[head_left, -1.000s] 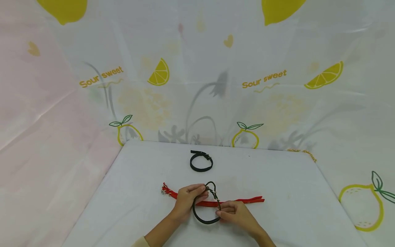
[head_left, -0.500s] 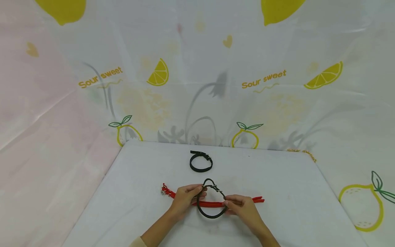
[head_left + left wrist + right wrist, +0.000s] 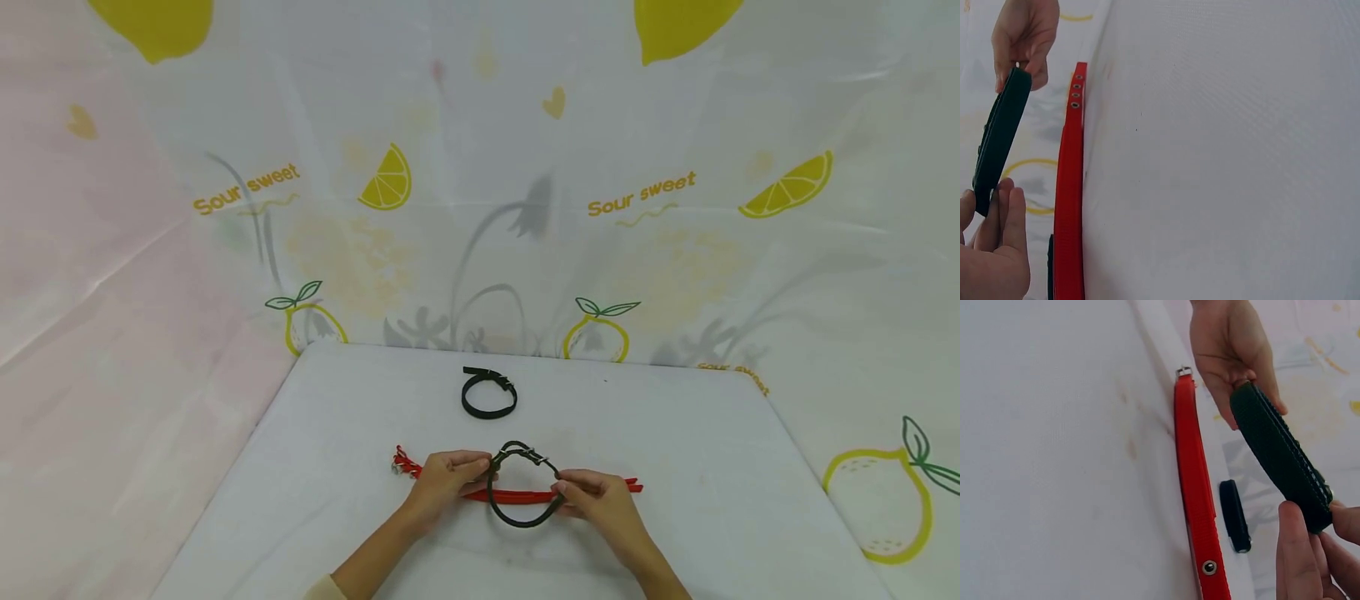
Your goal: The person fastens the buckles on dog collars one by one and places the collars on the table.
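Observation:
A dark green buckle collar [image 3: 525, 524], closed into a loop, hangs between both hands above the table. My left hand [image 3: 447, 485] pinches its left side near the buckle, thumb on top. On the opposite side my right hand [image 3: 602, 507] pinches the strap between thumb and fingers. Beneath the loop lie red collars [image 3: 517, 497], stretched out flat side by side, partly hidden by the hands. Eyelet holes mark the red strap's [image 3: 1069, 187] far end in the left wrist view. In the right wrist view a metal buckle [image 3: 1184, 372] sits at its other end.
Farther back on the white table [image 3: 360, 400], another dark collar [image 3: 487, 414] lies buckled in a ring. Behind the table stands a backdrop cloth [image 3: 480, 267] printed with lemons, and it also covers the left and right sides.
My right hand has moved right and slightly up, still pinching the green collar. The loop has shifted right and spread wider. My left hand has moved slightly left. The other collars have not moved.

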Tool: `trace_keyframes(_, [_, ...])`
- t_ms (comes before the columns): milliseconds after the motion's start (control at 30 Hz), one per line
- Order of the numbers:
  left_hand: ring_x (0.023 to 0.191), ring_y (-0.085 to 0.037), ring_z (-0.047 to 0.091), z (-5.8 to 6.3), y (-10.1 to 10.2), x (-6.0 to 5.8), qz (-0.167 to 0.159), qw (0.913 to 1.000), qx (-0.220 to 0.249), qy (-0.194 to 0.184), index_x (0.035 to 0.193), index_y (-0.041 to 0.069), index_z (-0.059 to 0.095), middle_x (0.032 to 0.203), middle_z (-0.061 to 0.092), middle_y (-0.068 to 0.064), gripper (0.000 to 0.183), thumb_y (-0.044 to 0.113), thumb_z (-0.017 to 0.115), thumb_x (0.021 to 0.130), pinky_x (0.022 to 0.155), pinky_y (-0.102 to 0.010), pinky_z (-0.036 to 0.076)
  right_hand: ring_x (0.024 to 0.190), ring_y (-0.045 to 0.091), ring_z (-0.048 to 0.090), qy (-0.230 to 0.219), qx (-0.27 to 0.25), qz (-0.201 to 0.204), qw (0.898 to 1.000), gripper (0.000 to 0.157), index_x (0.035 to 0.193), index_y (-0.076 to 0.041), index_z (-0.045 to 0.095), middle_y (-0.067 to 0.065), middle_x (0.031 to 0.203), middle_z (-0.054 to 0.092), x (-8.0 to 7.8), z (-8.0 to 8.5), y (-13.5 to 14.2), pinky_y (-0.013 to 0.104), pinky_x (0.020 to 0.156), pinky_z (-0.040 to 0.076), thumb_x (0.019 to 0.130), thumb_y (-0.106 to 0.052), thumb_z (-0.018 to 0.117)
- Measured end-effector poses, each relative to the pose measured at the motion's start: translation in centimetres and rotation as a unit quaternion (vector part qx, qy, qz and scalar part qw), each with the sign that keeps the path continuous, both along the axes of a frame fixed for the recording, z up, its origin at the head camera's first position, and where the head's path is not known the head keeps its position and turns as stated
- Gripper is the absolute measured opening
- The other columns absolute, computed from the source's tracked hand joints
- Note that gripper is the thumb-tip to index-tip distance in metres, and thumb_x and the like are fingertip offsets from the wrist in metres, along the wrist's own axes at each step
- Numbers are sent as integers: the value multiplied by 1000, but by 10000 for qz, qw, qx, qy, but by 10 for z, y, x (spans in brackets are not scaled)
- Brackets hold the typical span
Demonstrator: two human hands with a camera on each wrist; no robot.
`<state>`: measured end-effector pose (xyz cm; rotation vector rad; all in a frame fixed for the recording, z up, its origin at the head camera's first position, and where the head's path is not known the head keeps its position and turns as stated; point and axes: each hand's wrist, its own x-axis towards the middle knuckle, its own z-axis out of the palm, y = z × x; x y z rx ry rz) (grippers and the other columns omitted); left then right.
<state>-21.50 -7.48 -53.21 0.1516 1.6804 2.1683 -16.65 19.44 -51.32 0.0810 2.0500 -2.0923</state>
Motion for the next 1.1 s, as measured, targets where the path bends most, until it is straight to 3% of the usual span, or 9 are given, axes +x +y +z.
trace_keyframes(167, [101,-26,68,0,-6,-1,-218,9997,17,-69,120,-11,62,110,69,-19,39,15,69,92,89,-39,52,86,28,70,82,-162,-97,9998,44,121,19,56,30,106,66,-1,3,5,39,78,57,90,-9,70])
trace_keyframes(367, [104,-28,67,-1,-5,0,-623,9978,-109,-193,116,-7,66,111,69,-20,34,17,67,93,88,-41,53,91,31,68,18,-155,209,9997,45,120,18,57,29,108,65,-1,4,7,42,78,57,91,-12,70])
trace_keyframes(667, [103,-31,67,1,-4,-2,-707,9974,-113,-82,113,-6,69,107,70,-21,28,13,67,92,86,-39,54,97,37,67,-37,-11,386,9992,46,120,17,59,25,107,67,-1,5,7,44,79,57,91,-16,71])
trace_keyframes(833, [95,-28,70,2,-7,-5,-891,9952,-402,26,111,-7,70,103,71,-19,27,13,67,93,84,-39,55,99,39,66,-22,-12,311,9995,45,120,17,58,29,109,65,-2,5,10,42,78,57,91,-16,70])
trace_keyframes(1100, [86,-29,72,6,-16,-6,-1201,9883,-919,192,107,-6,71,93,72,-19,25,13,68,92,80,-39,57,94,40,67,5,115,437,9990,40,117,18,60,25,103,68,-4,5,16,40,76,58,92,-13,68])
